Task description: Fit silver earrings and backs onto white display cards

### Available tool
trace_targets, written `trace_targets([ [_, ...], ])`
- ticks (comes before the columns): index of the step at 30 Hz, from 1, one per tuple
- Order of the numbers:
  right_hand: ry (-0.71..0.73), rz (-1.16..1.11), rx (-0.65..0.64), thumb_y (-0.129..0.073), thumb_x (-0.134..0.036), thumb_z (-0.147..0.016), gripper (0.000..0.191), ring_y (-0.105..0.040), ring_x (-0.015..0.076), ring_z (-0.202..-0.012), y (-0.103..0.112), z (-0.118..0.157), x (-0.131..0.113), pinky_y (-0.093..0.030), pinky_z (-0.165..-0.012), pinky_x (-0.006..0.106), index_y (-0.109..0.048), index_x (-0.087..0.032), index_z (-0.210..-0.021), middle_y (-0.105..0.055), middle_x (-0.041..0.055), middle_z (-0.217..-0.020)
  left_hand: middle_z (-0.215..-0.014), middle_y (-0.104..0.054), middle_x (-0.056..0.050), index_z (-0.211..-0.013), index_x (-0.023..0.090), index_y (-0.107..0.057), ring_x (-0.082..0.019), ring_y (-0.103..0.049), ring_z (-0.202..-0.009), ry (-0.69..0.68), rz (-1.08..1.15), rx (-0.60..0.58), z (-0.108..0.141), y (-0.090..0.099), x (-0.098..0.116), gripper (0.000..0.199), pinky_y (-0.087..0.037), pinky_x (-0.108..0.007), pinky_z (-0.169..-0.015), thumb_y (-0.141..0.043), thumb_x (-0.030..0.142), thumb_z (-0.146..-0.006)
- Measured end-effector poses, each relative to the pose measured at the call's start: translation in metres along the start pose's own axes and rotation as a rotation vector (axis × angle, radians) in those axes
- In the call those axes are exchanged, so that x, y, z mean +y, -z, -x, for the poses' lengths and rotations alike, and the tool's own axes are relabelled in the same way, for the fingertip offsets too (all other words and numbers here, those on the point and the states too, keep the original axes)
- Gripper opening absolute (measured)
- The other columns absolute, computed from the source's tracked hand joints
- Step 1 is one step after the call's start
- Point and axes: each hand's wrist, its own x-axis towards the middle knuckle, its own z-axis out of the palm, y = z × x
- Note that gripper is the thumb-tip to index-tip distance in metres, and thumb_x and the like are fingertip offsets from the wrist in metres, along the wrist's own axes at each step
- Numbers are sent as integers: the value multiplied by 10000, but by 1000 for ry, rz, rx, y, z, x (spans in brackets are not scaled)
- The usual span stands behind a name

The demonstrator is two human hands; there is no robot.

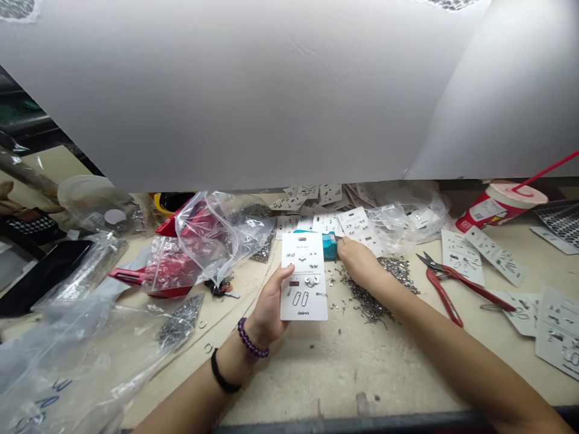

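Observation:
Upright in my left hand (271, 301) is a white earring card (304, 277), with my thumb across its left edge. Several earrings are mounted on it, among them two long oval links near the bottom. My right hand (355, 258) is beyond the card to the right, its fingers closed at the right end of a teal object (331, 246). The card hides part of that object, and what the fingertips hold is too small to make out. Below my right hand and forearm lies a heap of small metal pieces (373, 298), with loose ones scattered on the table.
Red-handled pliers (446, 277) lie open on the right, among more earring cards (462, 256) and a red cup (502, 205) with a straw. Plastic bags (226, 232) and red scoops cover the left. A white panel (271, 90) hangs over the back.

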Motion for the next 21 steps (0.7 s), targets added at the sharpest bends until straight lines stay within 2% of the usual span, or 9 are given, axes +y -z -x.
trace_targets([
  [4, -26, 49, 20, -400, -202, -851, 189, -520, 192, -605, 17, 10, -1, -388, -525, 324, -490, -187, -685, -577, 88, -704, -803, -682, -77, -1047, 117, -555, -168, -657, -675, -29, 7, -44, 0, 1, 0, 242, -537, -265, -617, -463, 235, -856],
  [7, -13, 16, 32, -400, -292, -874, 200, -553, 193, -677, 41, 23, -11, -430, -572, 332, -518, -193, -747, -603, 71, -772, -806, -666, -73, -1052, 139, -553, -146, -648, -689, 58, 116, -156, -2, 3, 3, 319, -532, -241, -603, -355, 339, -903],
  [10, 56, -276, 30, -477, -350, -849, 179, -582, 196, -840, 54, 36, -29, -487, -682, 342, -539, -202, -927, -609, 73, -943, -785, -629, -52, -962, 178, -582, -133, -632, -697, 230, 289, -362, -4, 9, 6, 378, -530, -226, -538, -297, 419, -902],
  [13, 149, -613, 19, -562, -343, -804, 424, -500, 209, -1095, 47, 45, -47, -441, -899, 397, -411, -233, -1185, -521, 91, -1189, -783, -593, -34, -836, 193, -605, -135, -610, -687, 333, 354, -534, -4, 14, 1, 339, -528, -239, -490, -352, 412, -885],
  [15, 187, -757, -25, -583, -325, -793, 537, -446, 204, -1166, 34, 46, -56, -370, -982, 430, -326, -250, -1259, -480, 92, -1244, -754, -579, -31, -754, 181, -611, -134, -591, -631, 398, 330, -607, -2, 15, -7, 332, -514, -242, -447, -396, 408, -865],
  [16, 190, -830, -57, -583, -318, -794, 541, -466, 198, -1143, 28, 46, -58, -373, -978, 430, -320, -251, -1262, -507, 88, -1203, -741, -578, -31, -721, 176, -614, -132, -581, -600, 436, 308, -643, 0, 15, -12, 331, -505, -241, -430, -417, 408, -852],
  [18, 161, -992, -104, -596, -306, -783, 489, -559, 177, -986, 19, 44, -61, -445, -892, 397, -366, -239, -1210, -588, 52, -989, -743, -591, -41, -683, 170, -624, -122, -565, -541, 508, 231, -721, 3, 15, -20, 334, -488, -239, -417, -445, 411, -828],
  [21, 55, -1154, -105, -640, -294, -742, 425, -586, 137, -721, 19, 43, -61, -503, -719, 329, -431, -218, -1104, -562, -20, -722, -825, -626, -102, -782, 138, -659, -152, -596, -574, 590, 5, -792, 6, 13, -22, 388, -494, -280, -490, -423, 443, -821],
])
